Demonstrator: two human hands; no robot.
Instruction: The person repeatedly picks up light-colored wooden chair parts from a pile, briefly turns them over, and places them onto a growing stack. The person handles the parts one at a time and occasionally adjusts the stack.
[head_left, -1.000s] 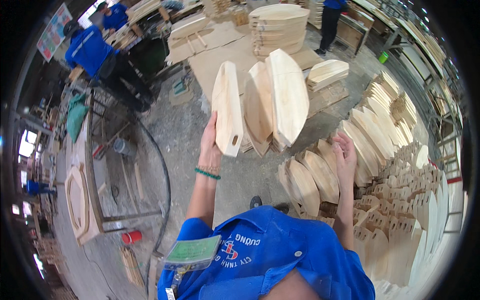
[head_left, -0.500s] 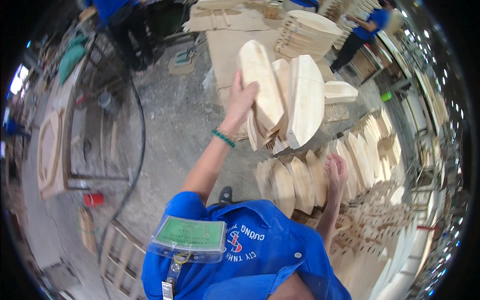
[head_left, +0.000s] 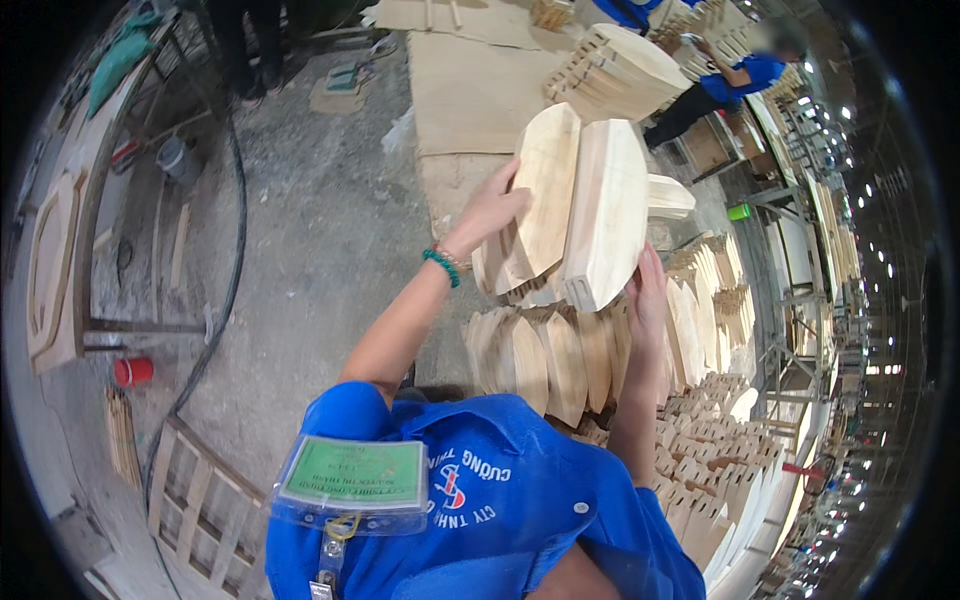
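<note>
Two pale curved wooden pieces stand side by side on a stack of similar pieces. My left hand (head_left: 495,212) is closed on the outer edge of the left wooden piece (head_left: 547,200), with the thumb on its face. Against the lower right edge of the right wooden piece (head_left: 612,205) rests my right hand (head_left: 647,290), thumb and fingers at that edge; its fingertips are partly hidden. Beneath, the lower pieces of the stack (head_left: 490,270) show only at their ends.
Below the stack runs a row of upright wooden pieces (head_left: 545,365). Slotted wooden parts (head_left: 700,460) crowd the right. Cardboard (head_left: 465,95) covers the floor ahead, beside another wooden stack (head_left: 625,70). A co-worker (head_left: 740,80) stands far right. A black hose (head_left: 238,230) crosses the floor left.
My left hand has brought the left piece from a tilt to lie alongside the right one. My right hand has risen from the row below to the right piece's edge. The view has shifted.
</note>
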